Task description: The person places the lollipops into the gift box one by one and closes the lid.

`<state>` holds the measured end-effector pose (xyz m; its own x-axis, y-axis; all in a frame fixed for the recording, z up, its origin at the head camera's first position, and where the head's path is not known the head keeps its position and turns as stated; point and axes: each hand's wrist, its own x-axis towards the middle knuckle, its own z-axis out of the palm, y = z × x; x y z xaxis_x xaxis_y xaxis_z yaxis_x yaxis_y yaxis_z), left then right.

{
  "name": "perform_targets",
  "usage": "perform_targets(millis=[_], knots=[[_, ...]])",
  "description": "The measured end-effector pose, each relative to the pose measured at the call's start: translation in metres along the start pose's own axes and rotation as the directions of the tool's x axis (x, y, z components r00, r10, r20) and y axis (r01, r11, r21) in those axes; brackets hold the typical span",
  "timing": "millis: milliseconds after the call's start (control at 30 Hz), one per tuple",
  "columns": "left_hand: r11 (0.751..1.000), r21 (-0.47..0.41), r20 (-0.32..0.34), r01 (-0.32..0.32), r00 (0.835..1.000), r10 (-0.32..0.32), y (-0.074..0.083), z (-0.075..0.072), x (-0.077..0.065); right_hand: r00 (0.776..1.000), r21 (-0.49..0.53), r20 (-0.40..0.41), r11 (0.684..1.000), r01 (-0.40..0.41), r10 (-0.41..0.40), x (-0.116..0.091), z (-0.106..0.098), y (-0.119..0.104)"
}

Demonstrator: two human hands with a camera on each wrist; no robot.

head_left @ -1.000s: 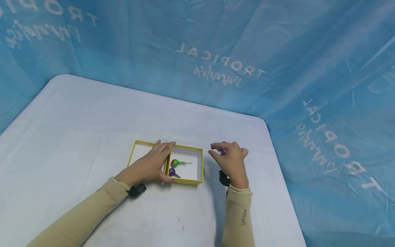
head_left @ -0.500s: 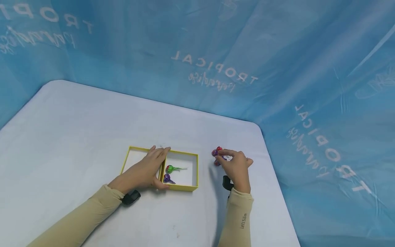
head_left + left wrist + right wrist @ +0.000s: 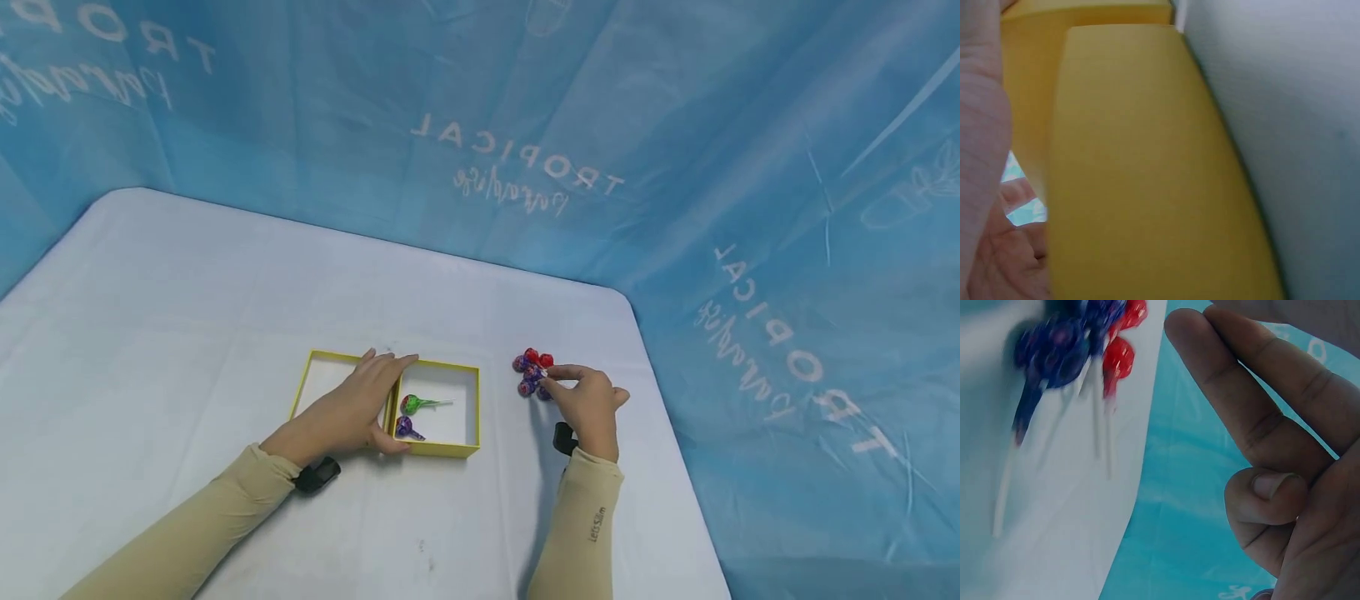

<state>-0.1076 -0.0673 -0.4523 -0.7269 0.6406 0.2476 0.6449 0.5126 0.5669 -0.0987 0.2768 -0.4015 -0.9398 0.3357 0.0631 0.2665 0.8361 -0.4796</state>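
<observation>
A yellow box (image 3: 441, 450) with a white inside lies on the table as two open halves side by side. Whether they are joined I cannot tell. My left hand (image 3: 348, 412) grips it across the middle, thumb at the near wall and fingers over the far edge. In the right half lie a green lollipop (image 3: 411, 404) and a purple lollipop (image 3: 405, 427). My right hand (image 3: 591, 404) is at a cluster of purple lollipops (image 3: 527, 388) and red lollipops (image 3: 532, 355). In the right wrist view its fingers (image 3: 1229, 381) extend beside the cluster, with no lollipop visible between them.
A white cloth covers the table (image 3: 247, 275). Blue printed curtains (image 3: 315, 108) hang behind it and along the right side. The yellow wall (image 3: 1135, 156) fills much of the left wrist view.
My right hand has moved away from the box to the right, and its thumb and index finger have come to the lollipop cluster, now more exposed. The left hand keeps its place on the box.
</observation>
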Motion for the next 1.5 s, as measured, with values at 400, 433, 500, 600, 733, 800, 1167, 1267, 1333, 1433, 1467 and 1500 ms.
perform_targets(millis=[400, 433, 500, 600, 733, 800, 1167, 1267, 1333, 1433, 1467, 1500], knots=[[1.000, -0.012, 0.022, 0.005, 1.000, -0.004, 0.000, -0.003, 0.002, 0.998, -0.020, 0.017, 0.998, -0.053, 0.054, 0.006, 0.002, 0.017], [1.000, -0.013, 0.024, 0.005, 1.000, -0.005, 0.000, -0.002, 0.002, 0.998, -0.018, 0.020, 0.998, -0.061, 0.061, 0.006, 0.002, 0.019], [1.000, -0.013, 0.025, 0.004, 1.000, -0.004, -0.001, -0.001, 0.002, 0.997, -0.019, 0.025, 0.998, -0.066, 0.067, 0.005, 0.000, 0.022], [1.000, -0.023, 0.030, 0.009, 1.000, -0.009, -0.001, -0.001, 0.003, 0.997, -0.019, 0.034, 0.998, -0.067, 0.067, 0.006, -0.001, 0.025], [0.999, -0.029, 0.041, 0.019, 0.999, -0.018, -0.001, 0.000, 0.004, 0.996, -0.033, 0.048, 0.996, -0.078, 0.079, 0.007, -0.002, 0.028], [1.000, -0.022, 0.041, 0.021, 0.999, -0.020, -0.001, 0.000, 0.004, 0.995, -0.037, 0.057, 0.996, -0.085, 0.087, 0.007, -0.001, 0.028], [1.000, 0.001, 0.029, 0.021, 0.999, -0.021, -0.001, 0.001, 0.001, 0.985, -0.017, 0.101, 0.990, -0.142, 0.143, 0.007, 0.002, 0.028], [1.000, 0.009, 0.019, 0.007, 1.000, -0.007, -0.001, 0.001, 0.001, 0.984, -0.015, 0.103, 0.989, -0.145, 0.146, 0.008, 0.003, 0.029], [1.000, 0.008, 0.016, 0.004, 1.000, -0.004, -0.001, 0.001, 0.001, 0.984, -0.023, 0.107, 0.990, -0.140, 0.142, 0.009, 0.003, 0.029], [1.000, 0.005, 0.016, 0.008, 1.000, -0.008, -0.001, 0.001, 0.001, 0.984, -0.029, 0.112, 0.991, -0.133, 0.135, 0.009, 0.005, 0.029], [1.000, 0.006, 0.017, 0.009, 1.000, -0.009, -0.001, 0.001, 0.001, 0.984, -0.032, 0.115, 0.991, -0.133, 0.136, 0.009, 0.005, 0.029], [1.000, 0.006, 0.017, 0.011, 1.000, -0.011, -0.001, 0.001, 0.000, 0.983, -0.034, 0.118, 0.990, -0.136, 0.139, 0.009, 0.005, 0.029]])
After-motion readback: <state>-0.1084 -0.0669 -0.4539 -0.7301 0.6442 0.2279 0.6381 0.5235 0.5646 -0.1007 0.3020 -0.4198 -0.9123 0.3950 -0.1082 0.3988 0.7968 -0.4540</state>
